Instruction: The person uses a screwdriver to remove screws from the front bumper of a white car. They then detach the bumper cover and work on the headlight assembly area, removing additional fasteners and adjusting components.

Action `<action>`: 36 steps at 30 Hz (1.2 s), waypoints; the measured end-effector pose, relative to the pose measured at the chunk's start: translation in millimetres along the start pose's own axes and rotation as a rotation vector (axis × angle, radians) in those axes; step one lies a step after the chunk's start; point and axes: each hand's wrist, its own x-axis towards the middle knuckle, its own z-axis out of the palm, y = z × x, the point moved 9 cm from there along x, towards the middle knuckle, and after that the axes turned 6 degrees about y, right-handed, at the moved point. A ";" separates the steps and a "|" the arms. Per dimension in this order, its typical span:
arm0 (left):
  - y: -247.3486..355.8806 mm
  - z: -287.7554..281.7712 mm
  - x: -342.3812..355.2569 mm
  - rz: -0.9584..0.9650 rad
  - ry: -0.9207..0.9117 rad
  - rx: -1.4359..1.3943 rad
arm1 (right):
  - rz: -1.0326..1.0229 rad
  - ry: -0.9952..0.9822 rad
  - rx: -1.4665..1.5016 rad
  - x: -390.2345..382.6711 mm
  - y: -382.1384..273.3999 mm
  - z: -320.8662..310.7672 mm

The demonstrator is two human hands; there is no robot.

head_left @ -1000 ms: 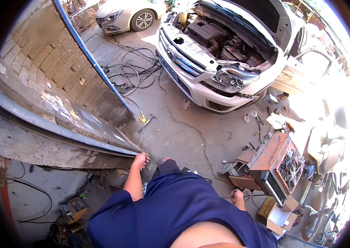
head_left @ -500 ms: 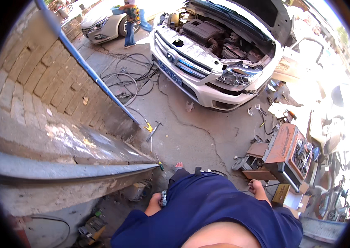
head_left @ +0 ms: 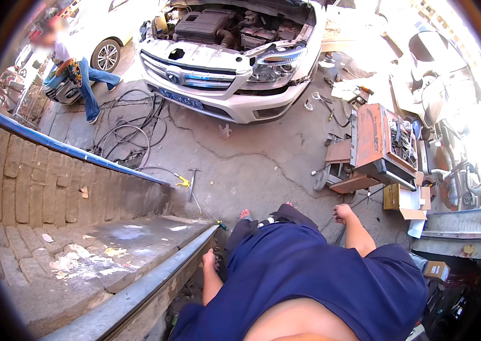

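A: What are the hands doing?

B: Neither holds anything. The left hand (head_left: 209, 261) hangs at the person's side, fingers loosely curled and empty, just beside the grey metal rail (head_left: 155, 284) that edges the concrete ledge (head_left: 121, 238). The right hand (head_left: 343, 213) is balled into a loose fist over the cracked pavement (head_left: 263, 165), apart from everything.

A: And nearest to it?

B: An orange tool cart (head_left: 374, 148) stands near, to the right, with a cardboard box (head_left: 405, 202) at its foot.

A: Further out?

B: A white car (head_left: 235, 74) with its hood up stands ahead, hoses (head_left: 129, 133) coil on the ground, and another person (head_left: 75, 74) walks at far left.
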 end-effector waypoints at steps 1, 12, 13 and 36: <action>-7.1 -1.2 0.2 -0.004 0.008 0.025 | 0.038 0.009 0.029 2.5 11.1 -1.4; -27.2 -13.6 2.9 -0.023 -0.046 0.099 | 0.186 0.004 0.097 8.9 86.4 18.5; -24.2 -13.1 3.2 -0.036 -0.059 0.117 | 0.176 0.000 0.101 7.9 85.3 19.1; 40.3 20.9 6.2 0.093 -0.211 0.149 | 0.122 0.080 0.094 9.1 91.4 -9.3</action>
